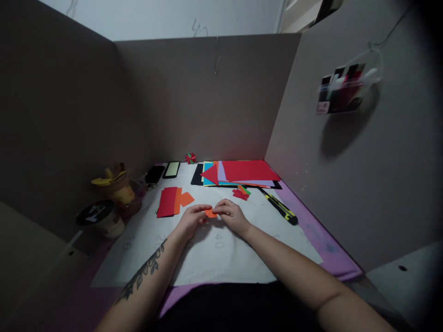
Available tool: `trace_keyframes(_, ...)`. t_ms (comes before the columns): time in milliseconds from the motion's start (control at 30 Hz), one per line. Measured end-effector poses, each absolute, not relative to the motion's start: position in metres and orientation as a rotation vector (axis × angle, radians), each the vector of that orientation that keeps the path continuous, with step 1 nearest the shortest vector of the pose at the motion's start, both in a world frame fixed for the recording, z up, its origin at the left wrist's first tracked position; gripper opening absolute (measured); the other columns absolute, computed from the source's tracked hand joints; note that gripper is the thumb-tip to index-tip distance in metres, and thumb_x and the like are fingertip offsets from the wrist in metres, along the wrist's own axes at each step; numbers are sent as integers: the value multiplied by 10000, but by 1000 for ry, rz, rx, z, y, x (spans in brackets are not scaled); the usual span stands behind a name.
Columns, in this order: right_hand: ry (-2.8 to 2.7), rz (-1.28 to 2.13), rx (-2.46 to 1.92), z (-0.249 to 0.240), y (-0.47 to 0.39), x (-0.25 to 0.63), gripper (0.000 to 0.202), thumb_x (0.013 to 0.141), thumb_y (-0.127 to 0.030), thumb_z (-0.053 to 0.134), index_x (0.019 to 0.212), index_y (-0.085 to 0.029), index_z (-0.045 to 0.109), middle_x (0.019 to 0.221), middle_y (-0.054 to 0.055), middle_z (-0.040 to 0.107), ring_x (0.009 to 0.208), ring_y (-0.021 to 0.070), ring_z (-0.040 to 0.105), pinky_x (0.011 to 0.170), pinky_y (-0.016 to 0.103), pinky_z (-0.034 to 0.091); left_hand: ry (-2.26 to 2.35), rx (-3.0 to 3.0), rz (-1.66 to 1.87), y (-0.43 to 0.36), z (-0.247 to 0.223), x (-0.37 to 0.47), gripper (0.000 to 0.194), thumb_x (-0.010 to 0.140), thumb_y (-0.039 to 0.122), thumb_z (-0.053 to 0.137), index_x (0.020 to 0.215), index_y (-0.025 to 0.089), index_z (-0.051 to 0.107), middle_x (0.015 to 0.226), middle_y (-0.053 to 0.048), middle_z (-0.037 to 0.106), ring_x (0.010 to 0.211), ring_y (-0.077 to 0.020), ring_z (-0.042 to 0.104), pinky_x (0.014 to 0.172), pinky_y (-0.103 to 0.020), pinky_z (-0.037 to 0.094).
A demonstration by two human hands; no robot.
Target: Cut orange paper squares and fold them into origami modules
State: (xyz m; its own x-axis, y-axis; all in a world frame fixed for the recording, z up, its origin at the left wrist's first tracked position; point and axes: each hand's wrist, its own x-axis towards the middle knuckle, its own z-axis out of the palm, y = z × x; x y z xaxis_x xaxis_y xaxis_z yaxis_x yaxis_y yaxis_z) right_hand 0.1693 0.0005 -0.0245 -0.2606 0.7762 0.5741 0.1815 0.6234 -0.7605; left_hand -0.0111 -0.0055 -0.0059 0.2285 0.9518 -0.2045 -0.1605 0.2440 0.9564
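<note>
While pinching small orange paper (211,213) with left fingers (201,208) and right fingers (223,209) between counter (337,258) edges, seems mid-shaping, needing steady alignment.

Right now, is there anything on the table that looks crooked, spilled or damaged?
Only slightly untidy: a small orange piece sticks out at an angle beside the red and orange stack, and the large coloured sheets overlap unevenly. I see nothing spilled or damaged.
</note>
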Motion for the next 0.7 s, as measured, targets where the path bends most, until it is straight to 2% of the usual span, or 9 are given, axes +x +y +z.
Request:
trace_keyframes(467, -1828, 621, -764, -26, 0, 168, 291, 760, -75, 508, 862, -243, 723, 867, 37, 609, 804, 153, 597, 736, 295, 499, 1016, 948, 985, -4, -8, -11, 341, 564, 92, 575, 879, 90, 707, 733, -92, 688, 622, -125, 592, 582, -225, 435)
trace_keyframes(700, -1830, 643, -825, -23, -3, 167, 282, 768, -99, 519, 950, -224, 696, 897, 46, 594, 783, 138, 578, 685, 271, 488, 1023, 947, 1004, -3, -8, -11, 331, 569, 93, 579, 870, 100, 717, 826, -100, 693, 629, -112, 586, 588, -217, 448)
